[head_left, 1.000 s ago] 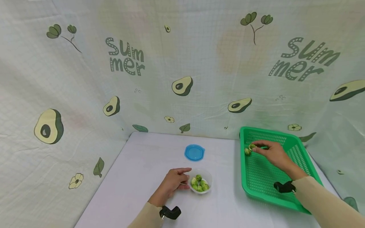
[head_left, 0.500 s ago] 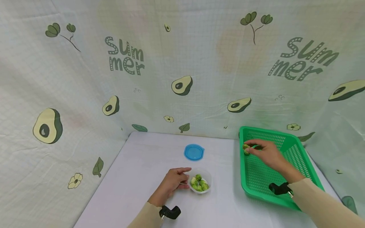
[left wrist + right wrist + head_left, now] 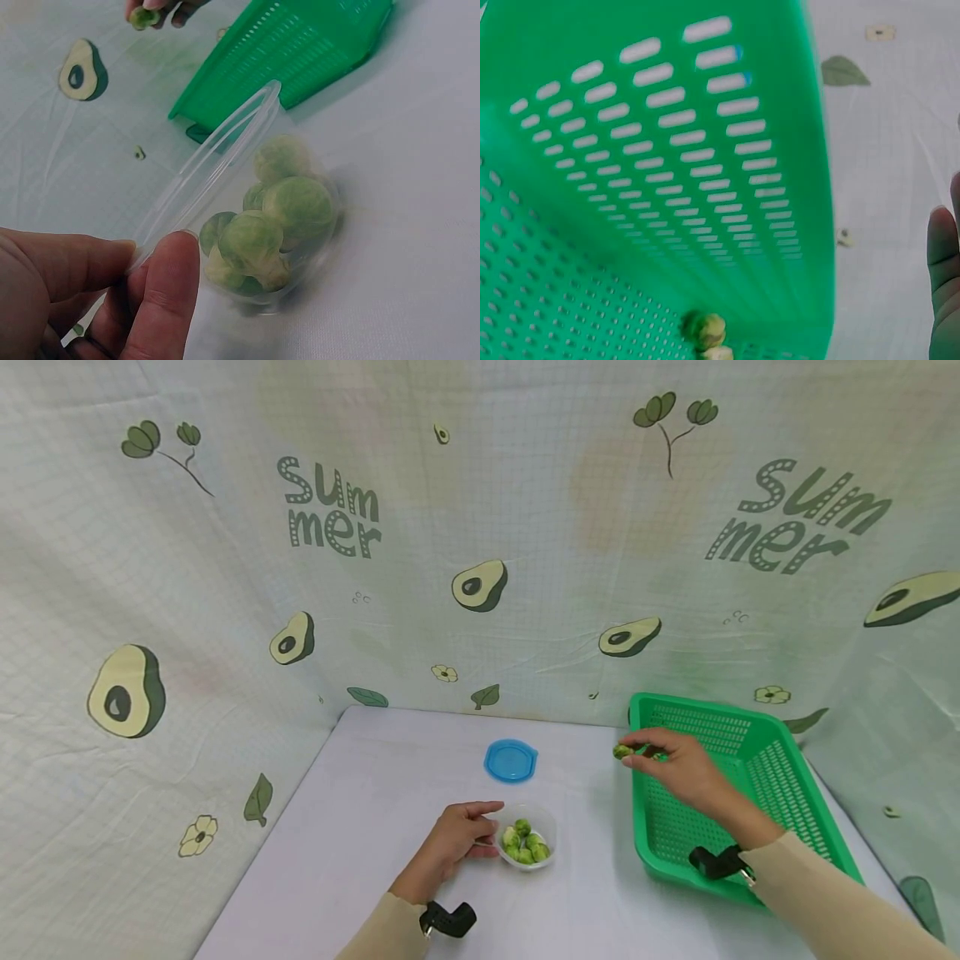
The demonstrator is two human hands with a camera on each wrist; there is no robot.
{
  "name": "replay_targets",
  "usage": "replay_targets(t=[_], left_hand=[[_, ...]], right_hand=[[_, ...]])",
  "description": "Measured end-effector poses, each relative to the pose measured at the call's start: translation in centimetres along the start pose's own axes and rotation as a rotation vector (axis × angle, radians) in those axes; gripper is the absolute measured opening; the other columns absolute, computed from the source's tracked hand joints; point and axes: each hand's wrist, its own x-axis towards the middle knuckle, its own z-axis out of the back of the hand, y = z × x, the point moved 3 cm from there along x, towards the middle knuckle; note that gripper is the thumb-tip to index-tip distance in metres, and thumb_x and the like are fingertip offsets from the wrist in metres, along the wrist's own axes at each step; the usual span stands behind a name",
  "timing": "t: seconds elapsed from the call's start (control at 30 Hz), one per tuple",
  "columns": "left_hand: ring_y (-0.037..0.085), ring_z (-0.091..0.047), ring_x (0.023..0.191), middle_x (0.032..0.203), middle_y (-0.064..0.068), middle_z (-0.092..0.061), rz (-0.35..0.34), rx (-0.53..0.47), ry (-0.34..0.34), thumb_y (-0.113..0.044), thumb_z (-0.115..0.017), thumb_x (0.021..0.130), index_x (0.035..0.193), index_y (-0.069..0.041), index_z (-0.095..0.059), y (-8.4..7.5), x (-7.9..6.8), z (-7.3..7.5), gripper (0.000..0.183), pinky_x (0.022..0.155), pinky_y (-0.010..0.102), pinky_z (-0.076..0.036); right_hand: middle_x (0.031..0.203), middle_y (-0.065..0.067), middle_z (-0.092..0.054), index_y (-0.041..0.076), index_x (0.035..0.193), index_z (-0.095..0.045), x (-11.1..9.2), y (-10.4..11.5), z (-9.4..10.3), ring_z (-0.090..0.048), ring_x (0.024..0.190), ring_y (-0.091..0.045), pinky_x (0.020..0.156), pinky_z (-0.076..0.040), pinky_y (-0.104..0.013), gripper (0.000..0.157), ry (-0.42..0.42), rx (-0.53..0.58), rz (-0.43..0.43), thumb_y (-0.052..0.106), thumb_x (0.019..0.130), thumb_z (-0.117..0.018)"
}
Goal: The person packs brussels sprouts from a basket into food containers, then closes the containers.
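My left hand (image 3: pixel 463 833) pinches the rim of a small clear plastic bowl (image 3: pixel 262 112) between thumb and finger. Several green Brussels sprouts (image 3: pixel 296 210) lie inside the bowl, which stands on the table. At the basket's left edge, my right hand (image 3: pixel 678 767) holds one Brussels sprout (image 3: pixel 622 751) in its fingertips. That sprout (image 3: pixel 142 18) also shows at the top of the left wrist view. Below the right hand, the green plastic basket (image 3: pixel 641 835) has sprouts (image 3: pixel 711 330) in its corner, partly hidden by the fingers in the head view.
A blue lid (image 3: pixel 511 762) lies flat on the white table (image 3: pixel 360 827) behind the bowl. The basket's raised wall stands between its inside and the bowl. A printed cloth (image 3: pixel 547 527) hangs along the back and sides.
My right hand has picked a sprout from the basket's far left corner and moved left with it, to just past the basket's rim. The left hand and bowl have stayed in place.
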Motion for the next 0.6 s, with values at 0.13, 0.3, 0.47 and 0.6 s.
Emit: replay_targets(t=[0.13, 0.3, 0.47, 0.6], left_hand=[[0.017, -0.063, 0.076, 0.093, 0.013, -0.067, 0.0, -0.003, 0.0, -0.004, -0.068, 0.098, 0.14, -0.007, -0.069, 0.0, 0.0, 0.0, 0.041, 0.07, 0.032, -0.067], [0.016, -0.063, 0.075, 0.094, 0.013, -0.067, 0.0, -0.006, 0.0, -0.004, -0.068, 0.098, 0.14, -0.006, -0.069, 0.0, -0.1, -0.1, 0.042, 0.07, 0.032, -0.067], [0.016, -0.063, 0.076, 0.094, 0.013, -0.068, -0.001, -0.007, 0.003, -0.004, -0.068, 0.098, 0.141, -0.005, -0.068, 0.0, -0.1, -0.2, 0.042, 0.07, 0.032, -0.067], [0.016, -0.063, 0.076, 0.095, 0.013, -0.068, -0.003, -0.008, 0.005, -0.004, -0.068, 0.098, 0.141, -0.005, -0.068, -0.1, -0.2, -0.2, 0.043, 0.07, 0.032, -0.067]], right_hand=[[0.112, -0.006, -0.075, 0.015, 0.12, -0.077, 0.0, 0.6, -0.7, -0.065, 0.092, -0.009, 0.072, -0.059, -0.024, 0.024, -0.005, 0.023, 0.046, 0.013, 0.097, -0.078], [0.111, -0.003, -0.074, 0.016, 0.118, -0.078, 0.0, 1.1, -1.6, -0.064, 0.094, -0.006, 0.075, -0.06, -0.027, 0.023, -0.01, 0.013, 0.075, 0.012, 0.096, -0.078], [0.112, -0.003, -0.074, 0.018, 0.117, -0.078, -0.4, 2.1, -2.6, -0.063, 0.094, -0.006, 0.071, -0.059, -0.027, 0.022, 0.005, 0.022, 0.079, 0.012, 0.096, -0.078], [0.112, -0.004, -0.074, 0.016, 0.117, -0.078, -0.8, 3.0, -3.7, -0.064, 0.095, -0.005, 0.074, -0.059, -0.025, 0.023, -0.002, 0.053, 0.125, 0.008, 0.095, -0.078]])
